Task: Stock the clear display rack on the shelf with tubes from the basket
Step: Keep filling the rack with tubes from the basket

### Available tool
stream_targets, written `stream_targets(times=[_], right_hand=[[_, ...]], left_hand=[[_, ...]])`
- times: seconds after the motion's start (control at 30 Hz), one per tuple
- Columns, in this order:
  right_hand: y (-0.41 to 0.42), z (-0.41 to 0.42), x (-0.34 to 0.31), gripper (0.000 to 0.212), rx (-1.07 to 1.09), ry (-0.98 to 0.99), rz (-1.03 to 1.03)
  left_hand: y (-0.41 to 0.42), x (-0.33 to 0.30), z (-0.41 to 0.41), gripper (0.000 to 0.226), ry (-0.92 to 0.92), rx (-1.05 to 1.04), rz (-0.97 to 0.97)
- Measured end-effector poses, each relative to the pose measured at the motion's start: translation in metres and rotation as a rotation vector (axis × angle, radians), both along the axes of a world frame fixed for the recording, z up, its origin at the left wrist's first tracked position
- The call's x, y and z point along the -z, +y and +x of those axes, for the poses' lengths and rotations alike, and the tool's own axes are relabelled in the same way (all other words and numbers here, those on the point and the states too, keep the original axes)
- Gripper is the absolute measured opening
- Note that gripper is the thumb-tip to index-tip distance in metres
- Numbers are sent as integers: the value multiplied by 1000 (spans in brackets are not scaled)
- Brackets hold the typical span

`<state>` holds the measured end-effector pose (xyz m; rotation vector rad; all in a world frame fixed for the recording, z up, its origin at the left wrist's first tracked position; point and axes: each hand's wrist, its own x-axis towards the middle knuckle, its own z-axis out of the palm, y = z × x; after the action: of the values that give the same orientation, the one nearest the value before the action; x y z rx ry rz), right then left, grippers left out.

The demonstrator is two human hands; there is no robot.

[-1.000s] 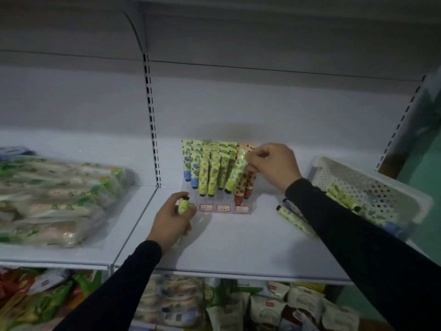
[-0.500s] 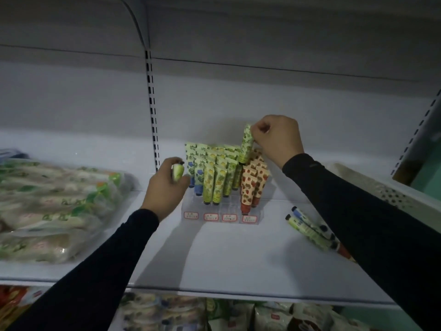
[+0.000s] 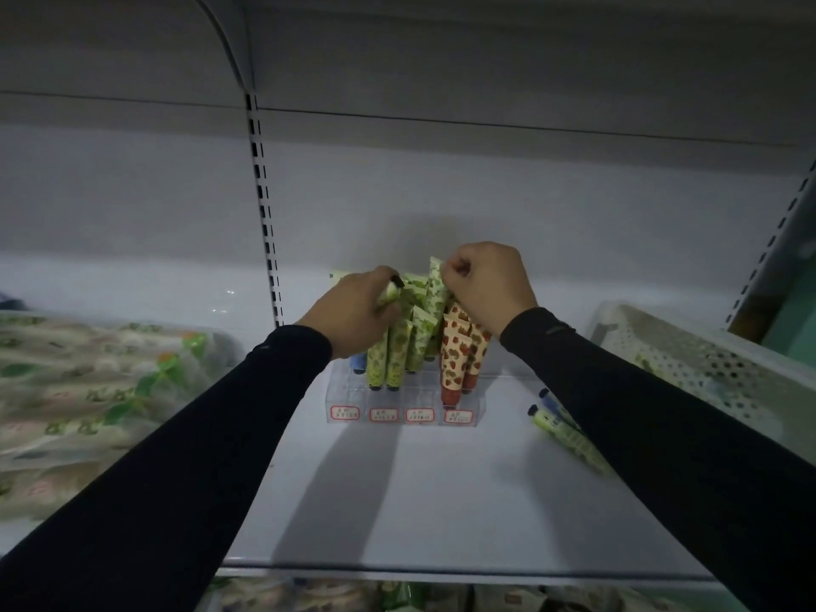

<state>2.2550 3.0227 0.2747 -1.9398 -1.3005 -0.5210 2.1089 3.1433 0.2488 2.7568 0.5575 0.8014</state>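
The clear display rack (image 3: 404,401) stands on the white shelf (image 3: 410,492), holding green, blue-capped and red strawberry tubes cap down. My left hand (image 3: 353,313) grips a small green tube with a black cap (image 3: 391,292) over the rack's back left rows. My right hand (image 3: 488,287) pinches the top of a green patterned tube (image 3: 436,287) standing upright at the rack's back. Two loose tubes (image 3: 563,432) lie on the shelf right of the rack, partly under my right sleeve. The white perforated basket (image 3: 706,368) sits at the far right.
Bagged goods in clear wrap (image 3: 88,404) fill the neighbouring shelf bay on the left. A slotted upright (image 3: 265,214) divides the bays. More packets (image 3: 397,596) show on the shelf below. The shelf's front edge runs just above them.
My left hand moved right and up with its small tube, from beside the rack to over its back rows. My right hand still holds the green tube at the back. The view closed in.
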Motion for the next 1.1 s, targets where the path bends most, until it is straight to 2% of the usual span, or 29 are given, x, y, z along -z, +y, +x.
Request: stream_targets(times=[0.13, 0.3, 0.4, 0.53, 0.9, 1.1], right_hand=[[5, -1, 9, 24, 2, -22, -29], [8, 2, 19, 24, 19, -31, -78], [8, 3, 24, 25, 50, -52, -140], [9, 1, 30, 25, 51, -64, -158], [8, 1, 37, 26, 78, -81, -153], [3, -4, 46, 26, 78, -150, -153]], left_hand=[[-11, 12, 4, 28, -50, 85, 106], [-15, 23, 11, 27, -25, 42, 203], [-12, 21, 9, 22, -38, 21, 143], [-11, 15, 5, 28, -93, 4, 32], [-6, 16, 3, 30, -122, -10, 2], [2, 18, -1, 30, -140, -91, 0]])
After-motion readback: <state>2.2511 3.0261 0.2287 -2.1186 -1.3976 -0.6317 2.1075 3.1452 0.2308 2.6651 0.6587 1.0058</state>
